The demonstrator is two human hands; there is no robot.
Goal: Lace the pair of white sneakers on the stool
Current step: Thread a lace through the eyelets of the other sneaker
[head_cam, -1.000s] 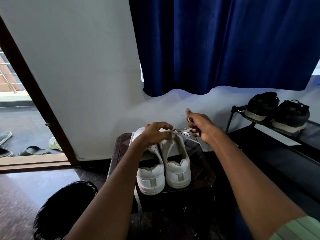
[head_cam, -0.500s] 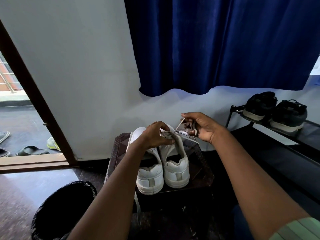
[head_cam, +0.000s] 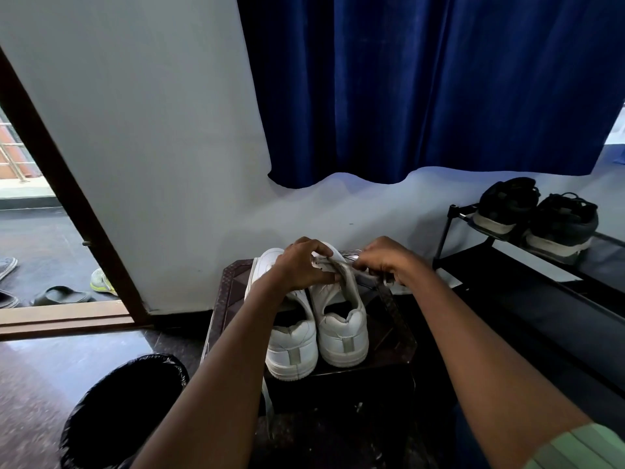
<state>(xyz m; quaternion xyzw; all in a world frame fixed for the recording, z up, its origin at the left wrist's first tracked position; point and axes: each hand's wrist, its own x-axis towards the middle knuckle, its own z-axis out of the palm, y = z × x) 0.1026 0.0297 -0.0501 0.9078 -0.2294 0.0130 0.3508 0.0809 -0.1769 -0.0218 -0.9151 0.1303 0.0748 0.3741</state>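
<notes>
Two white sneakers stand side by side, heels toward me, on a dark brown stool (head_cam: 399, 336). My left hand (head_cam: 299, 265) lies over the left sneaker (head_cam: 292, 346) and pinches the white lace (head_cam: 333, 264) at the front of the right sneaker (head_cam: 343, 330). My right hand (head_cam: 385, 258) is curled over the same lace just to the right, close to the shoe. A loose lace (head_cam: 269, 404) hangs off the stool's front edge. The eyelets are hidden by my hands.
A bin lined with a black bag (head_cam: 125, 407) stands at the lower left. A black shoe rack (head_cam: 541, 286) with dark shoes (head_cam: 537, 214) is on the right. A blue curtain (head_cam: 422, 82) hangs above; an open doorway (head_cam: 37, 252) with footwear lies left.
My right hand has come down and leftward from a raised pull of the lace to the right sneaker's front. My left hand has stayed on the lace.
</notes>
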